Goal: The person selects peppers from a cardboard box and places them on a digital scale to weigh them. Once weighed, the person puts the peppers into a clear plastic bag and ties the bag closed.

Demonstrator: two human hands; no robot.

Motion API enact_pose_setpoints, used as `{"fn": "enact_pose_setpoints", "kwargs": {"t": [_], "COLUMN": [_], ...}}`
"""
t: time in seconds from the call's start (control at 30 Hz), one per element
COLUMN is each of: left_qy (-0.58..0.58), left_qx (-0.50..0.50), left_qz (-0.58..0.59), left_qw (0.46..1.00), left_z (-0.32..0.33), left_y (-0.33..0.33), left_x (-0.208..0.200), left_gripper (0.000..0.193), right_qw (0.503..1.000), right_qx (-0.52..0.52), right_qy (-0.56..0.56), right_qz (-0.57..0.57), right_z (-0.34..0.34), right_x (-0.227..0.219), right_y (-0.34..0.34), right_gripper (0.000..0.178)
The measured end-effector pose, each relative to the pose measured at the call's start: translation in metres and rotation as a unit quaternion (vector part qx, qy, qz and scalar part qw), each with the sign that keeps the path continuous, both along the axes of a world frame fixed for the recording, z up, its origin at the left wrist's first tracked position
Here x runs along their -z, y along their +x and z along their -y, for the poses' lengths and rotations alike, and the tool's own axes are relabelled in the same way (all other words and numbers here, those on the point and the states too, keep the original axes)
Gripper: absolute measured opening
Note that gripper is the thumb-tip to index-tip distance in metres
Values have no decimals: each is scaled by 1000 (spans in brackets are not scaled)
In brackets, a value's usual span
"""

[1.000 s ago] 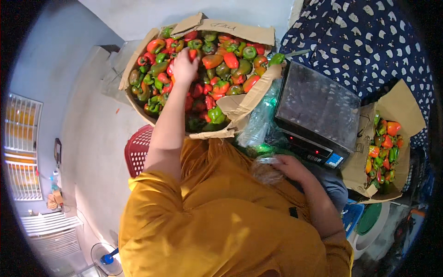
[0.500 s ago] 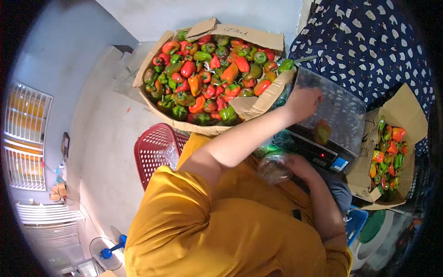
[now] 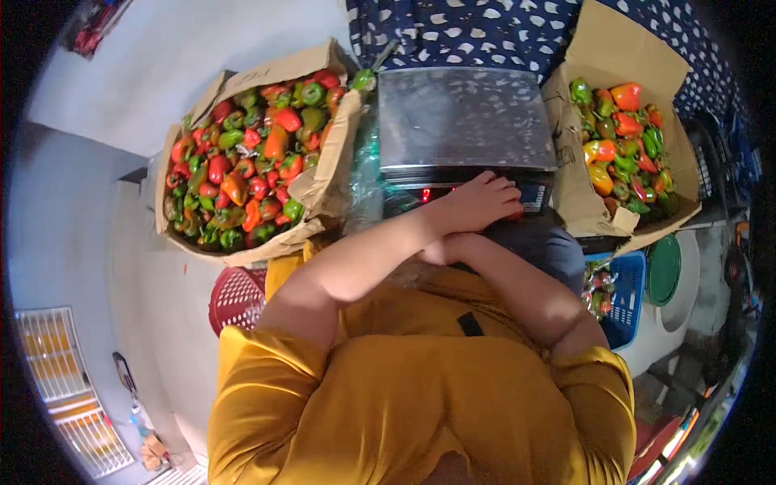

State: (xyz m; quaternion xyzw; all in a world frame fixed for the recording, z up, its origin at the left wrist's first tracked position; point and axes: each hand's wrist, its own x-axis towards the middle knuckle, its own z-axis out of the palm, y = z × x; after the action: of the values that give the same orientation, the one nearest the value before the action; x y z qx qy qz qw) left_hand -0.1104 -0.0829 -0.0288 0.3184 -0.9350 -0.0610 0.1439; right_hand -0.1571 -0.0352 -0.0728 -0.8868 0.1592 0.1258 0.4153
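Note:
My left hand reaches across to the front panel of a digital scale, its fingers bent downward. A bit of red shows under its fingertips, seemingly a pepper; most of it is hidden. Beneath my left forearm, my right hand is crossed under, with its fingers covered. Something clear and shiny, like plastic film, shows dimly by it against my yellow top. The scale's metal plate carries nothing, and its red display is lit.
Left of the scale stands a large cardboard box of red and green peppers; a smaller box of peppers is on the right. Green-tinted plastic lies beside the scale. A red basket and a blue basket stand lower down.
The pepper on the scale's front edge is gone from the plate. My left hand came back from above the plate to the front panel. My right hand slid under my left forearm. The view turned.

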Motion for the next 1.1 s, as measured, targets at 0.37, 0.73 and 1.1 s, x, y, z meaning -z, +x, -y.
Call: {"fn": "enact_pose_setpoints", "kwargs": {"t": [0.37,0.73,1.1], "left_qy": [110,-11,-84], "left_qx": [-247,-448,-699], "left_qz": [27,-42,11], "left_qw": [962,893,711], "left_z": [32,46,-64], "left_y": [12,115,360], "left_x": [-86,-54,-13], "left_gripper": [50,74,60], "right_qw": [997,996,999], "right_qx": [-60,-75,8], "right_qy": [14,-11,27], "right_qz": [-54,-41,17], "right_z": [7,13,9], "right_x": [-41,-14,-15], "right_y": [3,6,8], "right_gripper": [33,42,38]}}
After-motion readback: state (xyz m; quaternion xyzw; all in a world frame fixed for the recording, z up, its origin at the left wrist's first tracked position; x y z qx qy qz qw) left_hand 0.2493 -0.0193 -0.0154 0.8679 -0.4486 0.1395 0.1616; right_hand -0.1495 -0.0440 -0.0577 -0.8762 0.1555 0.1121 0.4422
